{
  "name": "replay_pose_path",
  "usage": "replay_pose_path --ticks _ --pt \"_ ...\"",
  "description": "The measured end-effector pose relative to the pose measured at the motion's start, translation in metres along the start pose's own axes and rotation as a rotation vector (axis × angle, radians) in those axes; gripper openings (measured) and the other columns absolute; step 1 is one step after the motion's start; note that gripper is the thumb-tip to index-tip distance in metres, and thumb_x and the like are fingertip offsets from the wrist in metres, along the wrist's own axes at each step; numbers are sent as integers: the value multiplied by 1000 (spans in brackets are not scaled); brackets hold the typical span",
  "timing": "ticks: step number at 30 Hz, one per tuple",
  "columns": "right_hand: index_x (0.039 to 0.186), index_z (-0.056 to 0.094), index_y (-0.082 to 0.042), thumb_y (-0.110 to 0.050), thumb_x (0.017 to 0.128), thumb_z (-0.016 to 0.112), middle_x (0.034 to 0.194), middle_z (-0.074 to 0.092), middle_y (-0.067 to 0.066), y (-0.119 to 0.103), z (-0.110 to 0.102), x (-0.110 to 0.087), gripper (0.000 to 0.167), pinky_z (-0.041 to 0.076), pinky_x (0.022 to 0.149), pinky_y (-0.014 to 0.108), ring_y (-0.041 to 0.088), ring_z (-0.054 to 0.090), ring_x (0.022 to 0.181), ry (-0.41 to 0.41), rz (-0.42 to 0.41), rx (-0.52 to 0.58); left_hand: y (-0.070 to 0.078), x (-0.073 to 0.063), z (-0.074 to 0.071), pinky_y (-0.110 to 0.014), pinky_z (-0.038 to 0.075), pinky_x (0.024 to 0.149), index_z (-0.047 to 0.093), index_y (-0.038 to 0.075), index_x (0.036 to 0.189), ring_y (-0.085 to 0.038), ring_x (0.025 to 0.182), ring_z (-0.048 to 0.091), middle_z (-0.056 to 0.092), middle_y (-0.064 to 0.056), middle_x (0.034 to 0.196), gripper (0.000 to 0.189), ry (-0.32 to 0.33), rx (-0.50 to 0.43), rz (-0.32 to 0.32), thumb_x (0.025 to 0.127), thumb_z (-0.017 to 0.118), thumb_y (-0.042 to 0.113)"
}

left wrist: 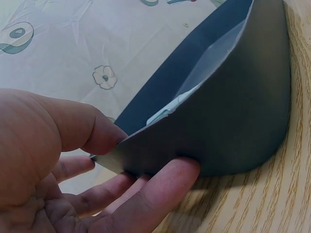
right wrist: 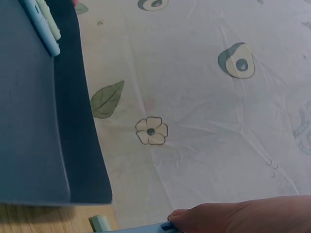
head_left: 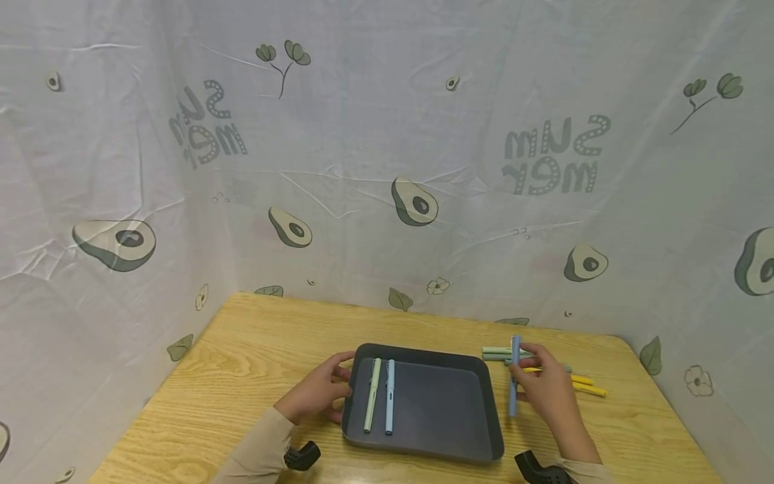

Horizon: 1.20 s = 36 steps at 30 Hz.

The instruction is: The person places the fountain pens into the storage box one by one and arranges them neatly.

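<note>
Likely tray-loading: clamping gray tray (head_left: 447,411) in fingers of left hand (head_left: 317,391), pinching blue pen (head_left: 512,398) in those of right hand (head_left: 545,386); presumably calling next for alignment beside light-blue pen (head_left: 390,398), then release.

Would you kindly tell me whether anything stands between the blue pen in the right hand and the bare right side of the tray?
Only the right wall of the dark gray tray stands between the blue pen and that space; nothing else visible does.
</note>
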State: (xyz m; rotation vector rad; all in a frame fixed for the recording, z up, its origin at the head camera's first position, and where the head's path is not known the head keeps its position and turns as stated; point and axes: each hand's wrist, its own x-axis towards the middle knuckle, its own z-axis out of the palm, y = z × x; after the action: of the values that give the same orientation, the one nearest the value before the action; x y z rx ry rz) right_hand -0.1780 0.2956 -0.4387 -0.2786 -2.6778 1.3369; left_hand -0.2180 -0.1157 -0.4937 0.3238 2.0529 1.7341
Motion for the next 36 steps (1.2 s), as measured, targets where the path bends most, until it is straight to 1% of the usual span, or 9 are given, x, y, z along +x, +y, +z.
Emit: replay_pose_path --ticks 7,11,16,23,26,31,36 --pt "152 42 0 -10 100 66 125 59 28 -9 8 -4 58 65 65 37 30 69 97 -23 22 46 0 -1 0 -47 65 62 33 12 161 -29 100 65 50 -26 132 72 -1 -5 6 94 59 0" --pt "151 43 0 -10 100 67 124 60 26 -18 18 -7 58 65 65 38 30 70 96 -30 24 58 1 -2 -1 -47 65 63 33 12 161 -30 100 65 49 -26 133 72 -4 -7 9 95 59 0" --pt "149 46 -2 -9 99 68 121 62 24 -30 35 -12 56 65 63 38 26 69 92 -41 18 61 -1 -1 -1 -47 65 63 33 13 161 -29 100 65 50 -25 132 72 -2 -7 10 95 59 0" --pt "143 53 -1 -6 95 70 107 66 17 -44 62 -17 50 63 58 35 19 67 80 -50 6 61 -1 -1 0 -47 65 64 33 12 161 -27 100 66 51 -24 131 73 -5 -8 8 94 60 1" --pt "139 56 1 -4 94 70 102 67 15 -49 75 -19 47 62 55 36 18 66 76 -71 -9 71 0 -1 0 -47 65 64 33 12 161 -28 99 66 51 -25 131 73 -7 -15 10 94 59 0" --pt "135 58 3 -3 92 71 98 66 12 -52 97 -21 45 61 52 35 17 66 72 -122 -34 76 0 -1 0 -47 65 63 33 12 161 -29 100 66 50 -25 133 73 -7 -22 14 94 59 -1" --pt "133 59 5 -2 90 74 95 67 11 -53 115 -21 46 59 49 33 17 66 65 -133 -48 42 -1 -1 0 -48 65 63 33 13 161 -30 101 66 51 -25 133 72 -9 -30 16 95 59 0"
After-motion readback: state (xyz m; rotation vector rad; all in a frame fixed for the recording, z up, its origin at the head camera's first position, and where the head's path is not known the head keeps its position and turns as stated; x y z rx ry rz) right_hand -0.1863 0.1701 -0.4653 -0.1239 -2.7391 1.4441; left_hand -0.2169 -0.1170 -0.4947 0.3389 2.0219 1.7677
